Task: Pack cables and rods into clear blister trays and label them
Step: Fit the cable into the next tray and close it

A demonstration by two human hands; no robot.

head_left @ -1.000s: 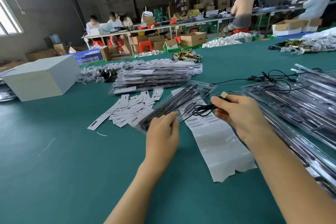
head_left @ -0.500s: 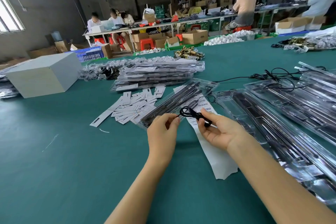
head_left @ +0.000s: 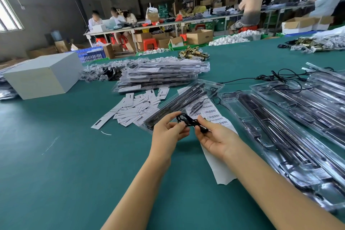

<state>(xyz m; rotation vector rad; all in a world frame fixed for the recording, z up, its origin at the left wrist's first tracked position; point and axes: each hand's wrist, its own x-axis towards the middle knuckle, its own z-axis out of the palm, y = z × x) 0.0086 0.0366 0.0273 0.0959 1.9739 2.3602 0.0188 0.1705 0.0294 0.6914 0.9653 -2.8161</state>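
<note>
While the small black cable point(head_left: 188, 121) is held in the air between both hands, the step in hand looks like coiling it tight enough to fit its pocket. Far to the left sits a grey box point(head_left: 43, 75), and nearer the middle lies a scatter of paper cards point(head_left: 137, 107) on the green table point(head_left: 56, 173). The left hand point(head_left: 168, 134) pinches one loop of the cable with thumb and fingertips. Just behind the hands lies the open tray point(head_left: 179, 103) with dark rods already seated in it, one end close to the left hand. The right hand point(head_left: 212, 136) grips the other end, where a small plug seems to sit, though that is too small to be sure. A sheet of barcode labels point(head_left: 214, 115) lies under the right hand, partly under the tray.

To do this well, I judge the loops should stay small and flat, with the plug end tucked in last so the coil does not spring open. Which pocket takes the cable I cannot tell. On the right, more trays point(head_left: 291, 123) lie in rows, and loose cables point(head_left: 280, 77) trail beyond them; keeping the coil clear of those avoids a tangle.
</note>
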